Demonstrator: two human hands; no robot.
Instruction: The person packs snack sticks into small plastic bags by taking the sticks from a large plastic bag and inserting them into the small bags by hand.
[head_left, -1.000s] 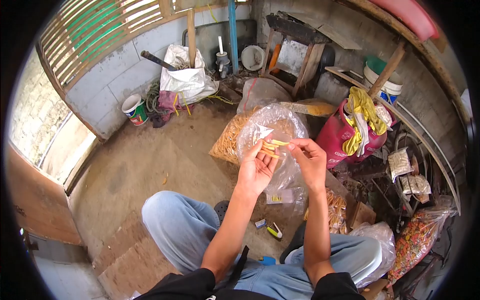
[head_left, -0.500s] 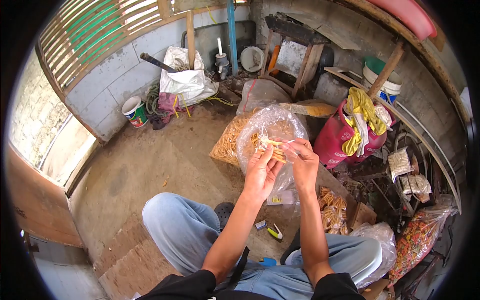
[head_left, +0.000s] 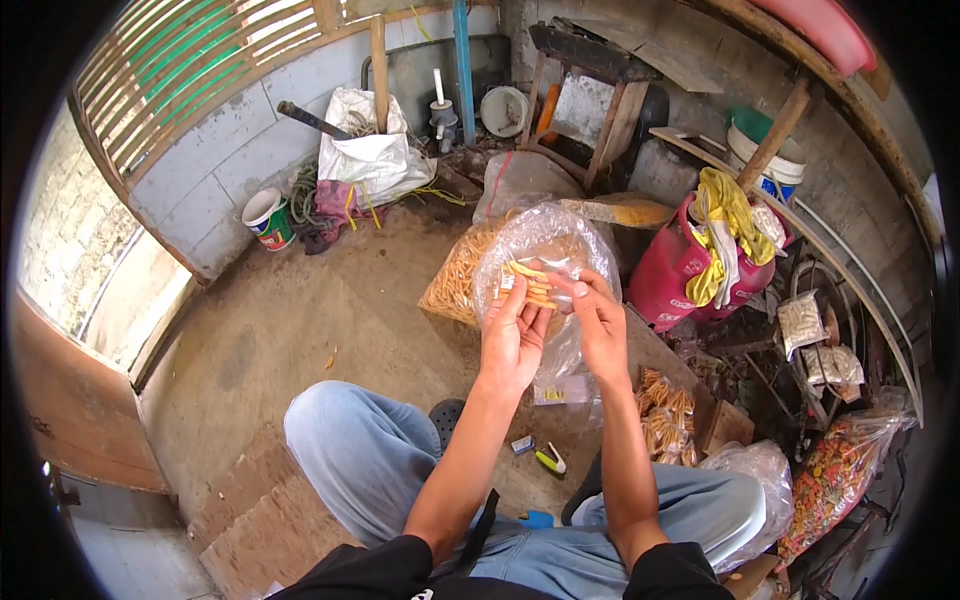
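A: What's held, and where?

B: Counting from the hands, twelve straight ahead: the left hand (head_left: 513, 338) holds a row of yellow sticks (head_left: 535, 288) between thumb and fingers. The right hand (head_left: 603, 328) is narrow, thumb close to fingers, beside the sticks toward four; clear film (head_left: 563, 279) shows there, but glare keeps me from saying whether it's pinched.

A: Room around them?

B: Tight at twelve, where a big clear bag (head_left: 600, 248) bulges just beyond. A green tool (head_left: 549, 461) lies at six, bundled snacks (head_left: 668, 422) between four and five, and a pink container (head_left: 659, 272) crowds the edge at half past two. Nine is the wide side, the floor (head_left: 300, 320) running well out.

A: And the surface, the room?

B: Worn, stained concrete. A bucket (head_left: 268, 222) stands near the block wall (head_left: 220, 200) at half past nine, a white sack (head_left: 375, 165) at half past ten; farther off, wooden slats (head_left: 195, 85) at ten.
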